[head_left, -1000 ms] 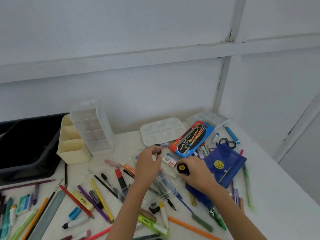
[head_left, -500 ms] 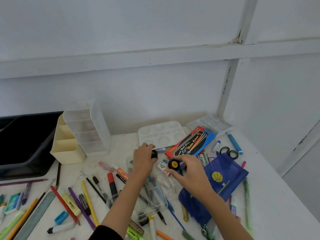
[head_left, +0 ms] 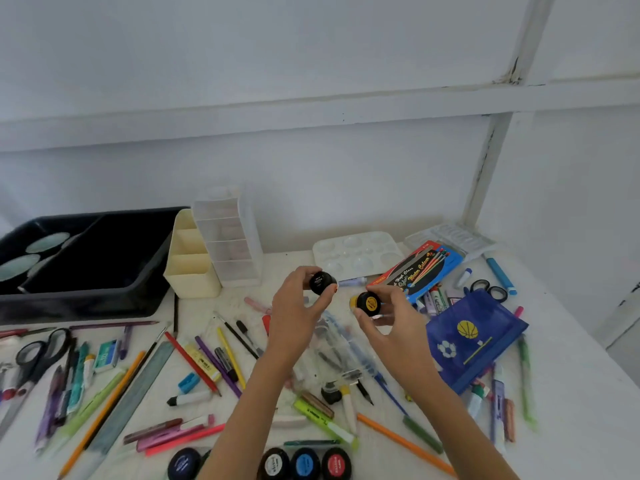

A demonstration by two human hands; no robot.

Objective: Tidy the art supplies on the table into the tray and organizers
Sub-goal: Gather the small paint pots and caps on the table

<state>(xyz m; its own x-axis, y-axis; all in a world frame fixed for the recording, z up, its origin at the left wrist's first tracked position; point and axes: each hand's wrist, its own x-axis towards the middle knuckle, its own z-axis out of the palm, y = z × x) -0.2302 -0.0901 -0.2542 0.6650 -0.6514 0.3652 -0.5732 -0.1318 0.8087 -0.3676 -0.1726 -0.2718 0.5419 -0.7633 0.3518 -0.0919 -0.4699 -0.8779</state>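
The tray [head_left: 104, 301] at far left holds a few pale round things, perhaps lids; the view is too dim to tell. Beside it stand the cream organizer [head_left: 192, 275], nothing showing in its compartments, and the clear organizer [head_left: 230, 237]. In front, scissors [head_left: 38, 351], a ruler [head_left: 135, 393] and many pens lie scattered on the table [head_left: 571, 393]. At mid-table the left hand [head_left: 298, 317] pinches a black pot [head_left: 321, 282] between thumb and curled fingers, lifted off the table. Just beside it, the right hand [head_left: 391, 320] pinches a yellow pot [head_left: 367, 303] likewise. Further right lies a blue pouch [head_left: 474, 337]. I judge the tidying barely begun: nearly everything is left to sort.
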